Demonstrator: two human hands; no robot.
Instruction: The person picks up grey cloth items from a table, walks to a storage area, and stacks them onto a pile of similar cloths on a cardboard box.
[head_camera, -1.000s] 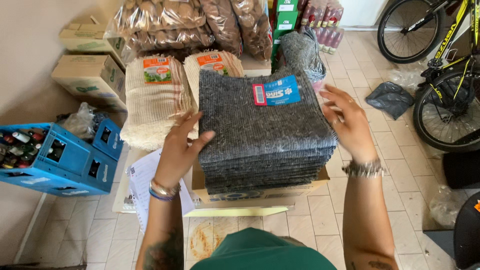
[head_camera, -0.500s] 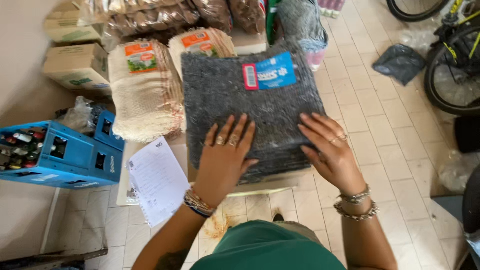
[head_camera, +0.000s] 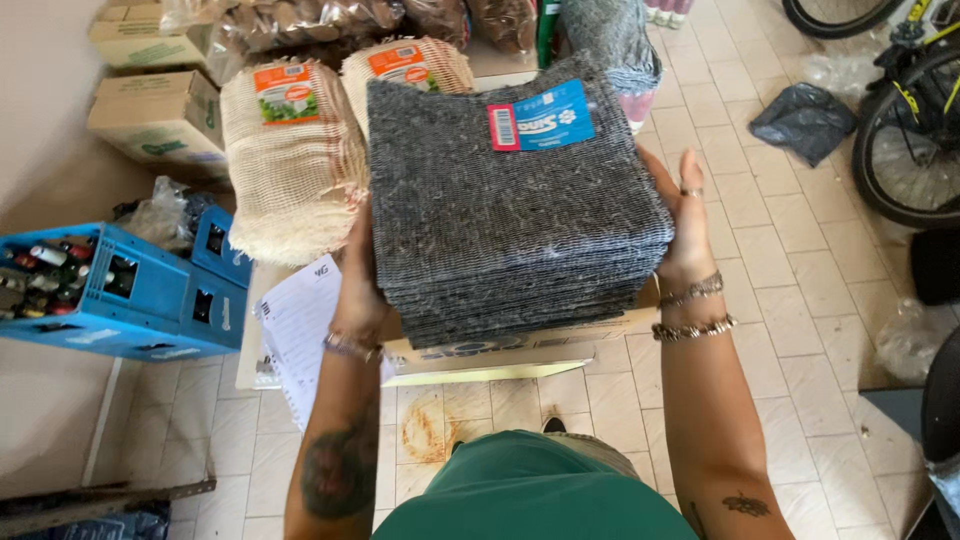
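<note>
Gripped from both sides, a thick stack of grey cloths (head_camera: 510, 215) is held between the left hand (head_camera: 358, 290) and the right hand (head_camera: 688, 225), each grip clenched flat against an edge of the stack; a blue and red label (head_camera: 542, 118) is seen on its top. The stack is held just above an open cardboard box (head_camera: 500, 352); two bundles of cream cloths (head_camera: 290, 160) lie just behind to the left; a blue bottle crate (head_camera: 120, 290) stands on the tiled floor (head_camera: 790, 300), and a sheet of paper (head_camera: 300, 330) lies beside the box; a bicycle wheel (head_camera: 905, 140) is seen at far right.
</note>
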